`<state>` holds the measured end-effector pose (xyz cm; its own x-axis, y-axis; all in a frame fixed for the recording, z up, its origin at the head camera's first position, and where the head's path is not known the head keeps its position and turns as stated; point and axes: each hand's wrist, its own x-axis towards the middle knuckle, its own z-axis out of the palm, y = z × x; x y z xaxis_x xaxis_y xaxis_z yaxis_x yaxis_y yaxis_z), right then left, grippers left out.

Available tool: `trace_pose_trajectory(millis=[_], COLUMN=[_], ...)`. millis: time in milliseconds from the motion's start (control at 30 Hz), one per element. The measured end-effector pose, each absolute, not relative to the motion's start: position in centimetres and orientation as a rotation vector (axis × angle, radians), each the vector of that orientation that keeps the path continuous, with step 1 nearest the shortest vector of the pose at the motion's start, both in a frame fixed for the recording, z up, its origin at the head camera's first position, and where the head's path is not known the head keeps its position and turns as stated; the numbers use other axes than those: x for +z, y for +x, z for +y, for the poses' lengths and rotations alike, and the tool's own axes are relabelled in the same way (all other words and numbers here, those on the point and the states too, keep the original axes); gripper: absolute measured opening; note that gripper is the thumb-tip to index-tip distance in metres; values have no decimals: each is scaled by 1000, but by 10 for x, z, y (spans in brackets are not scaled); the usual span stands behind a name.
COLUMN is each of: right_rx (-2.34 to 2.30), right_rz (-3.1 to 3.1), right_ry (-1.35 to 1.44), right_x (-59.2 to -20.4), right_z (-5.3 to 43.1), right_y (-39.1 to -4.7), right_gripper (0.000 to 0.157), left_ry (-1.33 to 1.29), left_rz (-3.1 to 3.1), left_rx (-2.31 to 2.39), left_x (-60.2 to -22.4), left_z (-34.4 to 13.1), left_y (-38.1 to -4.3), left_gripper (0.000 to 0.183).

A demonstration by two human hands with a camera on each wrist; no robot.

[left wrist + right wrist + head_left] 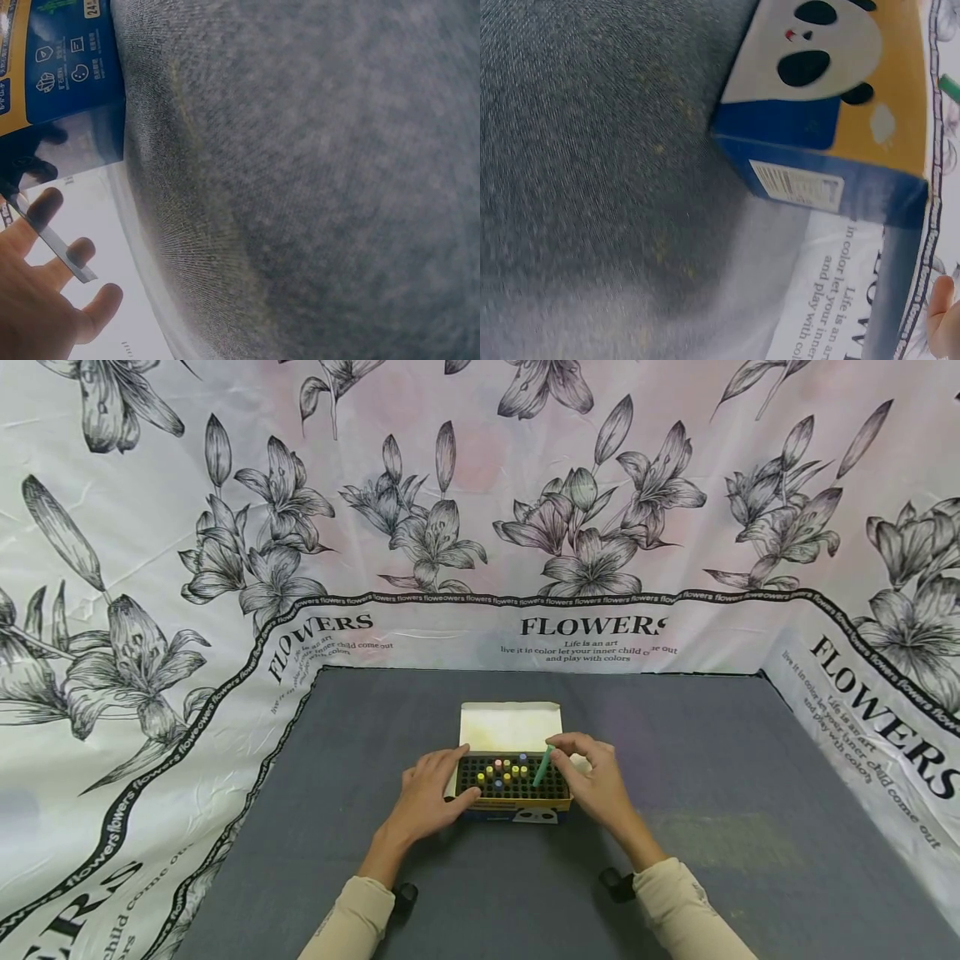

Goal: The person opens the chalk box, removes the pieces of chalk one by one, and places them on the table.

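A box (487,806) stands on the grey cloth with its pale lid (510,725) raised at the back. Inside it is a black holed tray (517,792), where several sticks with yellow, pink and blue ends stand upright. My right hand (596,777) pinches a slim green stick (542,767) between thumb and fingers, its lower end over the tray's right half. At the box's left end, my left hand (429,789) rests with the thumb over the front edge and the index fingertip by the lid. In the left wrist view, its other fingers (101,304) are spread and fairly straight.
Dark grey cloth (360,718) covers the table around the box. White flower-printed sheeting (450,639) rises behind it and along both sides. A panda picture (814,45) and a barcode label (799,184) show on the box in the right wrist view.
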<state>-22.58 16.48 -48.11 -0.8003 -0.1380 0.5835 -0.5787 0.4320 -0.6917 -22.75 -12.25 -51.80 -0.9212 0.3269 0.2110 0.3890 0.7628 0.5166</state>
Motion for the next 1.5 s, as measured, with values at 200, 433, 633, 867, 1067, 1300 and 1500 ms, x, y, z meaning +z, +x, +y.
trace_pose_trajectory(millis=[200,433,633,867,1067,1300,1500], right_rx=[1409,1336,1219,1172,1091,1052,959], right_rz=[-2244,-2215,-2191,-2230,-2400,-2655,-2823], right_ry=[418,379,383,306,256,249,228], right_x=[-470,-470,-469,-473,-482,-495,-506], right_z=[177,206,231,257,272,280,276], right_y=[-217,-215,-210,-200,-190,-183,-185], right_gripper=[17,17,15,12,9,11,9], left_ry=[-574,-580,-572,-572,-577,-577,-573], left_rz=[-2853,-2849,-2862,-2856,-2860,-2867,-2870], left_rx=[-884,-886,-873,-892,-892,-906,-913], left_x=[-520,-518,-516,-516,-517,-518,-517], left_z=[-123,-125,-125,-125,-125,-125,-124], left_y=[-228,-227,-226,-227,-229,-229,-228], left_gripper=[72,71,72,71,71,71,71])
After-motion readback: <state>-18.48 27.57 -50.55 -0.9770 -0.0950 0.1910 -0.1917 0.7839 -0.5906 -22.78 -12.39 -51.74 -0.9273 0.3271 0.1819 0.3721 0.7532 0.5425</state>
